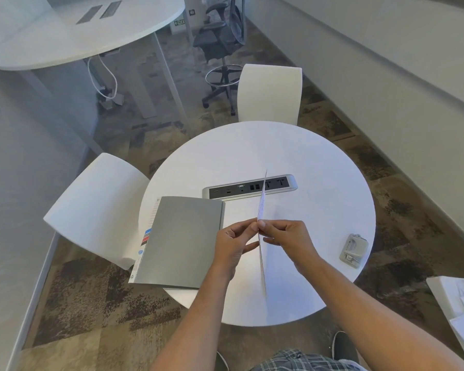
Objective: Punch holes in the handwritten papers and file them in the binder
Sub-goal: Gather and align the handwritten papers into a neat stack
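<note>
Both hands pinch the paper (262, 210) edge-on above the desk (319, 183): left hand (235, 243) and right hand (287, 236) at its middle. Its long axis runs away from the person. Binder (182, 242) lies left, punch (354, 250) right.

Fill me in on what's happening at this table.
A person stands at a round white table, holding a sheet of handwritten paper edge-on between the left hand and right hand, both pinching it. The grey binder lies closed on the table's left side. The hole punch sits untouched near the right edge, so no punching is under way yet.
</note>
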`<state>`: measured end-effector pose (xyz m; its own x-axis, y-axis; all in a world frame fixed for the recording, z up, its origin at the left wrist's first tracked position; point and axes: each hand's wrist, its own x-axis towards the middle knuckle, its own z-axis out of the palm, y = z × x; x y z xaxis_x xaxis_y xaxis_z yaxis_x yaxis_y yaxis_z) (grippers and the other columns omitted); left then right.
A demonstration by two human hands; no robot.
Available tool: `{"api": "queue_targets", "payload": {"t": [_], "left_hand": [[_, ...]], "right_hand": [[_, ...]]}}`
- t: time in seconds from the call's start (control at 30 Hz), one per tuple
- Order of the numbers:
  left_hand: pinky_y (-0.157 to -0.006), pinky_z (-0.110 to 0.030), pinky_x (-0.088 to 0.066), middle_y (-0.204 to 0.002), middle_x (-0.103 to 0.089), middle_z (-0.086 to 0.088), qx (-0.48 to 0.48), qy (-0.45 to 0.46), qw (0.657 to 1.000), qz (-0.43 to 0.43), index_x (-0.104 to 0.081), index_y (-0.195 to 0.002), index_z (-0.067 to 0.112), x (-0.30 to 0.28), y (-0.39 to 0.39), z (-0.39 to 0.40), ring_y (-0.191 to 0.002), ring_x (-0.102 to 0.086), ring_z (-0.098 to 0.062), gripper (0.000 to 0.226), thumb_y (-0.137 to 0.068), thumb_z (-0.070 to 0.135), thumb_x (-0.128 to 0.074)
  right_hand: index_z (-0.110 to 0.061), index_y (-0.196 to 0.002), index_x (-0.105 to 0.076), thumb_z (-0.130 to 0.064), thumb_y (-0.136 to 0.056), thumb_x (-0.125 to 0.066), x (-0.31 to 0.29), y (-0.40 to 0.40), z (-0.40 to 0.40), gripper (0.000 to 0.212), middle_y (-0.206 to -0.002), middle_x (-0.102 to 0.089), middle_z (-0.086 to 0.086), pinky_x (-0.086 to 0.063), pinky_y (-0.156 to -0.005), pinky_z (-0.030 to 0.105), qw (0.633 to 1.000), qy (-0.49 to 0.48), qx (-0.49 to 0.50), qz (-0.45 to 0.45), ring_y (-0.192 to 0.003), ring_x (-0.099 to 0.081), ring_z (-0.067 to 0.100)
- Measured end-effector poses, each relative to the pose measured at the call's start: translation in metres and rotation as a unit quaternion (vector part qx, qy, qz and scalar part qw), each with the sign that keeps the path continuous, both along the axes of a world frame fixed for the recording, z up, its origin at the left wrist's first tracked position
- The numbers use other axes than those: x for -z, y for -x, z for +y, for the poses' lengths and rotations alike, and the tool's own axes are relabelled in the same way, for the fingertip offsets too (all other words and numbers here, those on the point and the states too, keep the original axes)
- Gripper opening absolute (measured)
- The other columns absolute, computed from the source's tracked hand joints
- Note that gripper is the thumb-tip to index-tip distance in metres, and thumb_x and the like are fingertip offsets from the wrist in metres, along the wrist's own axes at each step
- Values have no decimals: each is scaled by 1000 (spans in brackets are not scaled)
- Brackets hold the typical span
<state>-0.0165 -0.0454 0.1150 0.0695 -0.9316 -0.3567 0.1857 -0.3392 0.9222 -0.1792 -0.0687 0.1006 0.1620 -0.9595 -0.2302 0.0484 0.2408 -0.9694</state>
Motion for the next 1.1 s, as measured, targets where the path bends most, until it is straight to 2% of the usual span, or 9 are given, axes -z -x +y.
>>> {"api": "queue_targets", "payload": {"t": [0.1, 0.2, 0.33, 0.5, 0.7, 0.77, 0.9, 0.97, 1.1], "left_hand": [[-94, -49, -61, -108, -81, -10, 3, 0, 1000, 3, -80, -112, 10, -1, -1, 1, -108, -76, -27, 27, -88, 23, -80], [-96, -50, -60, -109, -80, -10, 12, 6, 1000, 1, -80, -112, 10, 0, -1, 3, -110, -75, -26, 26, -88, 20, -81], [-97, -50, -60, -111, -80, -9, 16, 9, 1000, -6, -80, -114, 10, 0, -1, 5, -111, -75, -25, 26, -89, 17, -80], [-94, -45, -62, -110, -80, -9, 16, 16, 1000, -19, -80, -115, 10, -2, 0, 6, -108, -76, -23, 25, -90, 14, -79], [-87, -36, -63, -109, -81, -8, 14, 19, 1000, -13, -80, -112, 10, -3, 1, 9, -106, -76, -22, 24, -89, 11, -79], [-87, -37, -63, -109, -81, -9, 14, 18, 1000, -14, -80, -112, 9, -2, 1, 9, -104, -77, -23, 24, -88, 11, -80], [-80, -38, -60, -101, -81, -10, -2, -1, 999, -44, -83, -100, 14, 5, -3, 5, -91, -74, -23, 24, -90, 2, -64], [-77, -37, -60, -96, -81, -10, -25, -13, 998, -56, -83, -93, 13, 7, -6, 1, -87, -72, -24, 35, -90, -6, -54], [-71, -32, -60, -96, -80, -12, -64, -36, 997, -37, -81, -97, 7, 11, -16, -3, -84, -72, -24, 36, -89, -10, -50]], "right_hand": [[-13, -108, -84, -35, -91, -78, -1, 1, 2, 28, -105, -82, 4, -63, -92, 44, 1000, 7, -1, 6, -102, -78, 21], [-11, -103, -84, -39, -91, -77, -7, 0, 4, 31, -99, -83, 5, -63, -90, 39, 1000, -1, 1, -9, -98, -79, 19], [-13, -101, -85, -44, -87, -79, -9, -2, 2, 34, -96, -83, 5, -63, -92, 41, 1000, -1, 7, 1, -94, -80, 19], [-12, -103, -85, -37, -92, -78, -8, -1, 3, 28, -97, -83, 8, -62, -95, 44, 1000, -7, 9, -7, -96, -79, 25], [-12, -103, -85, -34, -90, -79, -7, 0, 7, 27, -97, -83, 9, -62, -93, 41, 1000, -10, 11, -12, -96, -79, 27], [-10, -103, -84, -33, -91, -79, -8, 1, 7, 26, -97, -82, 10, -63, -91, 39, 1000, -10, 11, -13, -96, -79, 27], [-6, -97, -82, -19, -98, -73, -10, 3, 5, 16, -96, -82, 10, -64, -82, 36, 999, -31, 11, 3, -90, -78, 25], [-8, -94, -81, -20, -98, -73, -11, 2, 4, 15, -93, -82, 9, -63, -79, 38, 999, -36, 7, 26, -86, -78, 23], [-10, -89, -77, -25, -96, -75, -15, 11, -1, 16, -78, -80, 3, -62, -72, 38, 994, -35, 54, 82, -69, -74, 15]]}}
